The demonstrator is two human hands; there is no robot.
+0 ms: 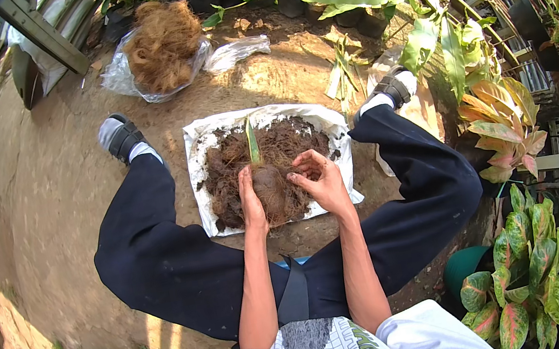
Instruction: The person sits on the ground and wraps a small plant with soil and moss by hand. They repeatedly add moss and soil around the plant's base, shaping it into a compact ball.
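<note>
A rounded ball wrapped in brown coconut fibre (270, 190) is in front of me, over the tray. A single upright green leaf with pale edges (252, 143) rises from its far end. Along the ball's left side, my left hand (252, 201) presses with palm and fingers held nearly straight. My right hand (320, 176) is just to the right of the ball. Its thumb and fingers curl around loose strands of brown fibre. Beneath both hands lies a shallow tray lined with a white sheet (197, 155), holding dark soil and fibre (296, 141).
Beyond the tray, a heap of coconut fibre (163, 44) sits on a clear plastic bag (117, 74). Cut leaf strips (343, 75) lie on the ground (36, 176). Potted foliage plants (528, 266) stand along the right. My legs (161, 261) flank the tray.
</note>
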